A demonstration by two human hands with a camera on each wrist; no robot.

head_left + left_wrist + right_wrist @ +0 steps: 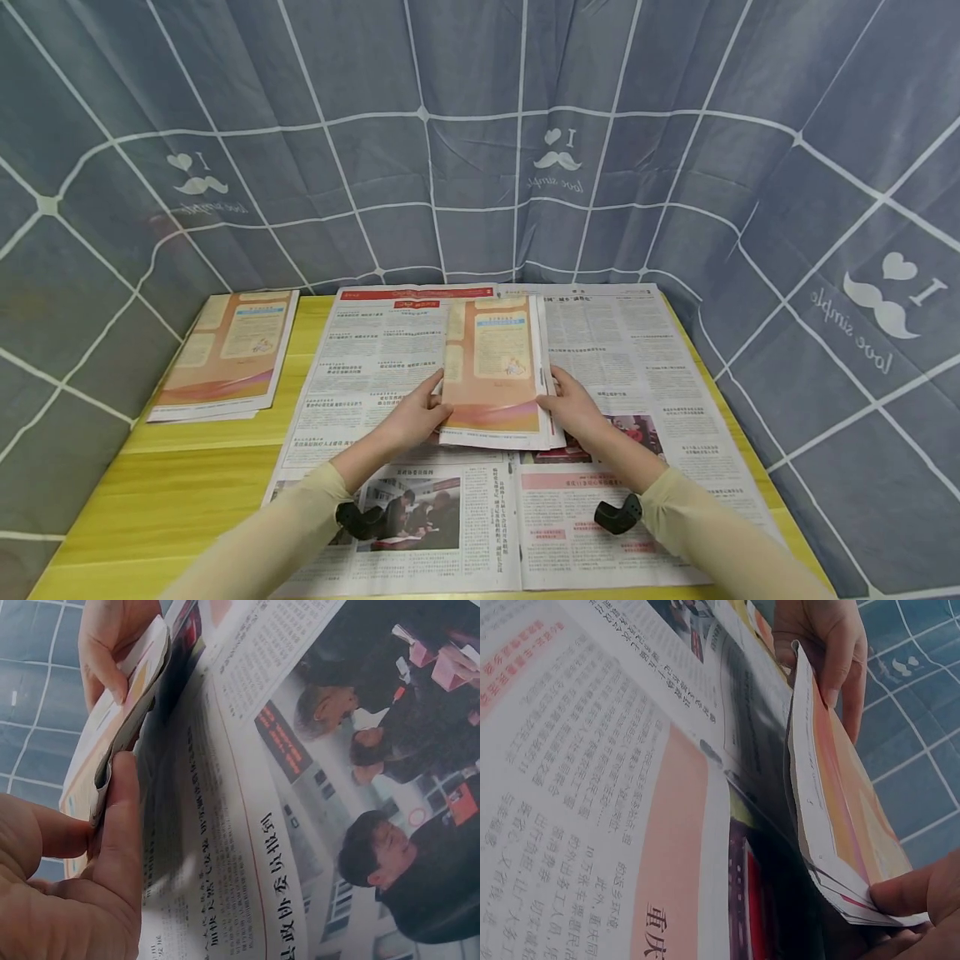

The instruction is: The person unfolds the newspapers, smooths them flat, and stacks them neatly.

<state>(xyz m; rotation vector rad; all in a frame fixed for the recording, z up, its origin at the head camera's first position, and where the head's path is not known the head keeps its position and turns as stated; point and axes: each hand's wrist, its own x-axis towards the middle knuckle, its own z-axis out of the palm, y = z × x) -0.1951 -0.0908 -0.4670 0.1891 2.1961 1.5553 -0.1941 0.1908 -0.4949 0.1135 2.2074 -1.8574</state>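
A folded newspaper [495, 358], its orange page facing up, is held just above a wide spread-out newspaper [360, 350]. My left hand [412, 417] pinches its left edge, thumb on top and fingers beneath, as the left wrist view shows with the hand [75, 877] close up. On the opposite edge my right hand [573, 407] grips the folded layers between thumb and fingers. In the right wrist view the layers of the folded newspaper [832, 817] fan slightly apart near the right thumb.
Another folded orange newspaper stack [232, 350] lies at the left on the yellow table [172, 483]. A grey curtain [480, 192] with white grid lines stands around the back and sides. Dark wrist straps [618, 514] are on both forearms.
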